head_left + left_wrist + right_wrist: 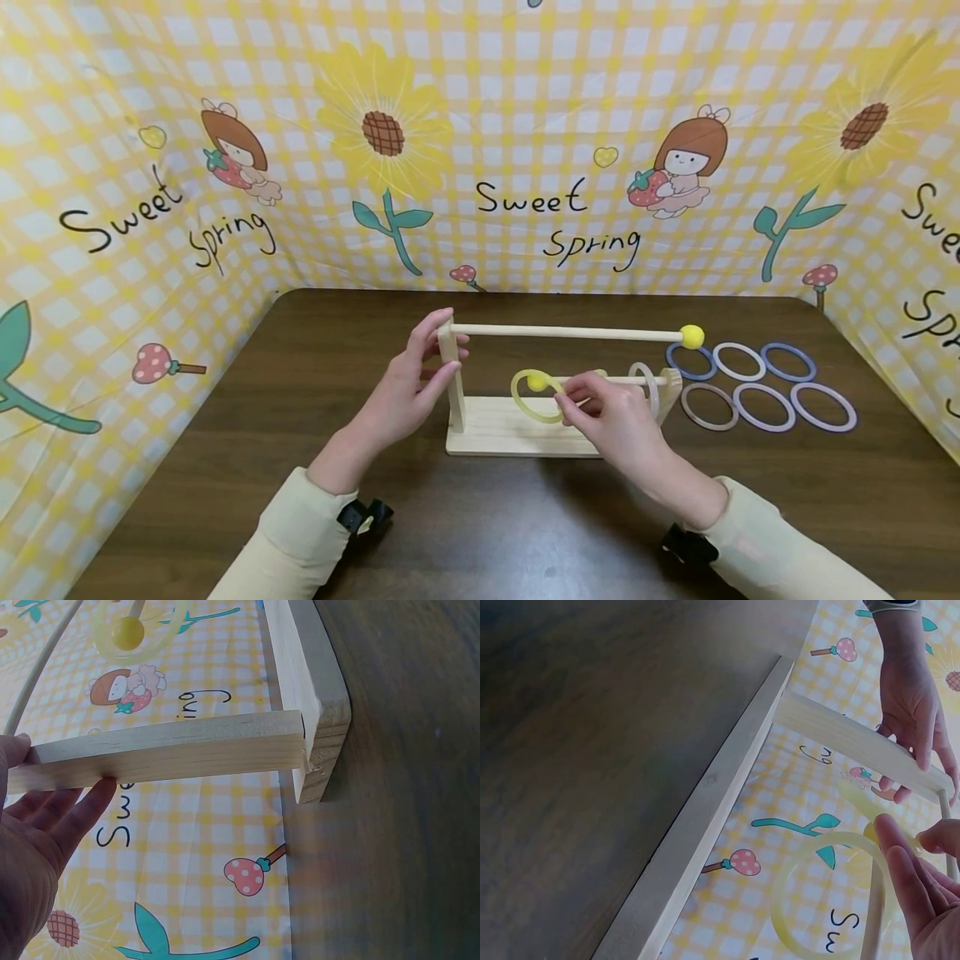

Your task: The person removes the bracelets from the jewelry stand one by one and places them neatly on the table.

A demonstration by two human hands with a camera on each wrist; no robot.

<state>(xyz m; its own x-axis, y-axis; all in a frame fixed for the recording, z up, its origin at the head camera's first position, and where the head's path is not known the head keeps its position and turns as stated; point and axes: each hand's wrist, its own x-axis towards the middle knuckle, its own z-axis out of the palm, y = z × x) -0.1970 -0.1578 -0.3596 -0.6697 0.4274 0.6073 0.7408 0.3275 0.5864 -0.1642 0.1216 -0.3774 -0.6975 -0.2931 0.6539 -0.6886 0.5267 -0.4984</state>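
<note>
My left hand (405, 392) grips the left upright (452, 375) of a wooden stand (510, 433), thumb on the near side and fingers behind. Between thumb and fingers, my right hand (618, 421) pinches a yellow ring (514, 389). The ring encircles the yellow ball (537, 381) on the lower rod's end in the head view; whether it is threaded over it I cannot tell. A pale ring (655, 398) hangs on that lower rod near the right upright (672, 385). Above, the upper rod (570, 332) runs from the left upright to another yellow ball (692, 337).
Several loose rings lie flat in two rows on the table right of the stand, among them a blue ring (812, 369) and a lilac ring (851, 417). A checked cloth (480, 158) rises behind the brown table (225, 467) and along both sides.
</note>
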